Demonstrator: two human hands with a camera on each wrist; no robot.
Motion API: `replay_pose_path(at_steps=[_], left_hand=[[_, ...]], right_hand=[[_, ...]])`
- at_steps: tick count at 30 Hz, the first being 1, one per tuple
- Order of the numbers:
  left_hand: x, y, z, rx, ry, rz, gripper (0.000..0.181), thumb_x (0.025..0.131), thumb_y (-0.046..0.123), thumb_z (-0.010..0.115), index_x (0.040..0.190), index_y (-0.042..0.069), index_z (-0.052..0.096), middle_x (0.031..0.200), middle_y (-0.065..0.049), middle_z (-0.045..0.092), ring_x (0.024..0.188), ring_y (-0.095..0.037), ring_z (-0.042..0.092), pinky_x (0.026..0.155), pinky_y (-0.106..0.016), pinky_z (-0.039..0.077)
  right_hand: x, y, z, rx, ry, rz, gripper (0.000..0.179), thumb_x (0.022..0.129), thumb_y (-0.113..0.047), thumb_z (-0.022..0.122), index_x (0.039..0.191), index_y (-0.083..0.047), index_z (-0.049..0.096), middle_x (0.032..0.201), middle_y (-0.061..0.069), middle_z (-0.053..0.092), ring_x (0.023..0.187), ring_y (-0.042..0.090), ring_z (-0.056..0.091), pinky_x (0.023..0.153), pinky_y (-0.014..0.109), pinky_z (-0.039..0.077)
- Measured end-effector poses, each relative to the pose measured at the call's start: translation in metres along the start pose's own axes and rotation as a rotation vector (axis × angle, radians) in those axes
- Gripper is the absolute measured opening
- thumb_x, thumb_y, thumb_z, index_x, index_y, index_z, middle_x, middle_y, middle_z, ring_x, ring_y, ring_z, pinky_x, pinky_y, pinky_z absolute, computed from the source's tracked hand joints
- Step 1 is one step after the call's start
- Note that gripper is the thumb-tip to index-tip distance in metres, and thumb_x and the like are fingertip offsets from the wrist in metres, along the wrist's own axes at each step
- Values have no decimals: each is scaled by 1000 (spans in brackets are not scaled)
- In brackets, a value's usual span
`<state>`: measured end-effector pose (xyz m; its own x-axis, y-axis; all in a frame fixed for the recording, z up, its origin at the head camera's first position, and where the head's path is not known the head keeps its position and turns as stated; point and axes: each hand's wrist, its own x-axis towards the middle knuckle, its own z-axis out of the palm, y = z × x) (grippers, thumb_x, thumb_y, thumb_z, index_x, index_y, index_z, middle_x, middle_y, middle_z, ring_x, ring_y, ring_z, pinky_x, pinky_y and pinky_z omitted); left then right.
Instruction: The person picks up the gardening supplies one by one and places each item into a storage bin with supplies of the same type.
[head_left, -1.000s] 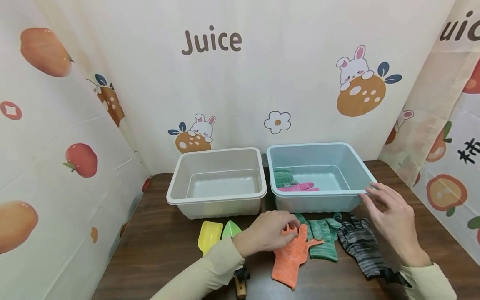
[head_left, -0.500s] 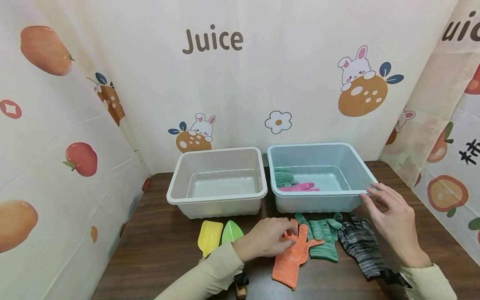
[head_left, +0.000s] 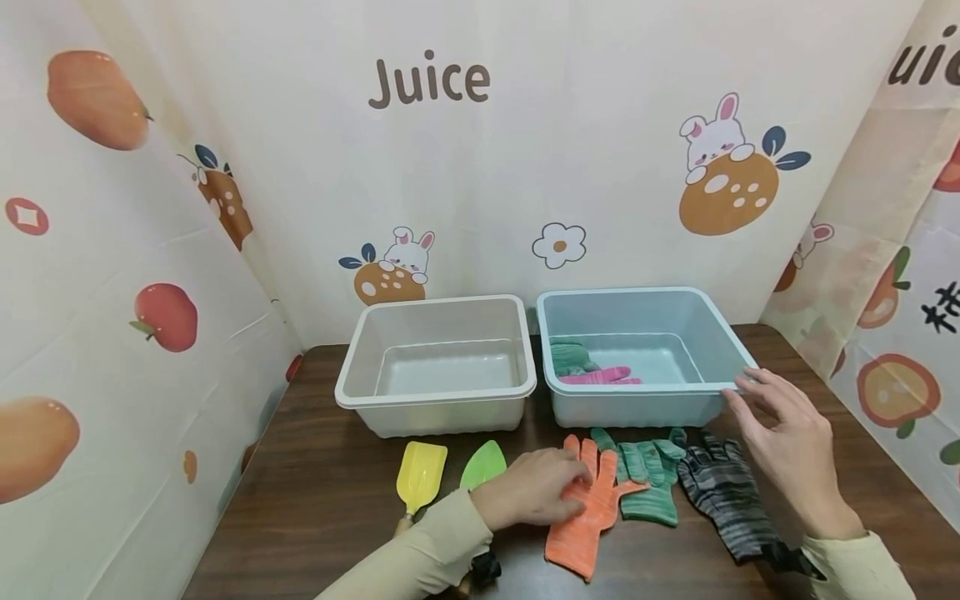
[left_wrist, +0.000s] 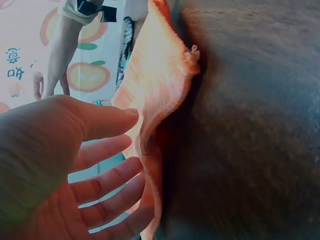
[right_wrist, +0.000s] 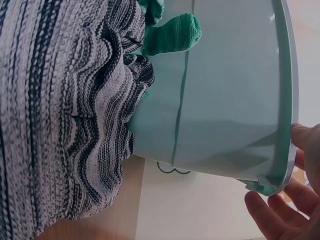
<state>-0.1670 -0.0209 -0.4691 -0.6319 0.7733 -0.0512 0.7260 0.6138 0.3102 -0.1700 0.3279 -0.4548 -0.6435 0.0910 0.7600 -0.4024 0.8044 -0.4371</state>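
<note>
My left hand (head_left: 534,492) is over an orange knit glove (head_left: 581,542) lying flat on the table. In the left wrist view its fingers are loosely bent and spread, with the fingertips (left_wrist: 131,164) at the glove's edge. My right hand (head_left: 787,442) holds the front right corner of a light blue bin (head_left: 637,408), thumb and fingers at the rim. Beside the orange glove lie a green glove (head_left: 651,492) and a grey-black striped glove (head_left: 723,500). A pink glove (head_left: 600,376) and another green glove (head_left: 570,357) lie inside the blue bin.
A grey-white bin (head_left: 438,414) stands left of the blue one. In front of it lie a yellow toy shovel (head_left: 420,475) and a green trowel (head_left: 483,464), partly hidden by my left forearm. Printed curtains (head_left: 480,183) surround the table (head_left: 300,500).
My left hand has drawn back slightly from the orange glove's fingers, down toward its palm. The green trowel has swung to the right at its blade. My right hand stays on the blue bin.
</note>
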Motion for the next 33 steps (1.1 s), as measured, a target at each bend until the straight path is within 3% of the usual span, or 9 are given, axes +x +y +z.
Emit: replay_pose_path(at_steps=[3, 8, 14, 21, 25, 29, 33], left_hand=[[0, 0, 1, 4, -12, -1, 26, 97, 33, 76, 121, 24, 76, 111, 9, 68, 91, -3, 58, 72, -18, 47], [0, 1, 3, 34, -15, -4, 27, 94, 33, 80, 120, 25, 76, 110, 9, 66, 93, -4, 59, 74, -19, 48], [1, 3, 4, 85, -22, -10, 34, 93, 35, 82, 126, 26, 78, 116, 9, 69, 102, -6, 65, 85, -21, 54], [1, 4, 5, 97, -18, -8, 33, 92, 31, 84, 124, 25, 79, 117, 10, 72, 104, -5, 67, 86, -20, 54], [1, 4, 5, 90, -15, 8, 29, 93, 26, 84, 122, 24, 80, 114, 10, 73, 103, -4, 68, 86, -18, 54], [2, 3, 6, 91, -14, 12, 24, 97, 20, 80, 120, 23, 80, 112, 10, 75, 103, -2, 70, 87, -18, 55], [3, 4, 5, 91, -1, 18, 19, 99, 16, 76, 116, 22, 81, 110, 10, 77, 101, -1, 71, 86, -17, 55]], right_hand=[[0, 0, 0, 0, 1, 2, 40, 78, 5, 89, 116, 4, 79, 129, 24, 74, 130, -22, 45, 91, -7, 32], [0, -2, -1, -2, 1, 1, 39, 78, 4, 89, 116, 4, 79, 129, 25, 74, 139, -2, 54, 98, -6, 31], [0, -2, 0, 0, 2, 3, 39, 79, 4, 89, 116, 4, 79, 129, 24, 74, 138, 0, 55, 98, -6, 31], [-1, -1, 0, -8, -7, 11, 39, 80, 3, 89, 117, 3, 79, 131, 23, 73, 138, 14, 59, 96, -7, 30], [-1, -1, 0, -9, -7, 13, 39, 80, 3, 89, 117, 3, 79, 132, 23, 73, 139, 12, 58, 94, -7, 31], [-1, -1, 0, -2, -5, 10, 39, 79, 3, 89, 117, 3, 79, 130, 24, 73, 140, 0, 53, 97, -6, 31], [0, -2, -1, 1, -4, 7, 40, 79, 3, 89, 118, 3, 79, 130, 25, 73, 141, 8, 56, 100, -5, 30]])
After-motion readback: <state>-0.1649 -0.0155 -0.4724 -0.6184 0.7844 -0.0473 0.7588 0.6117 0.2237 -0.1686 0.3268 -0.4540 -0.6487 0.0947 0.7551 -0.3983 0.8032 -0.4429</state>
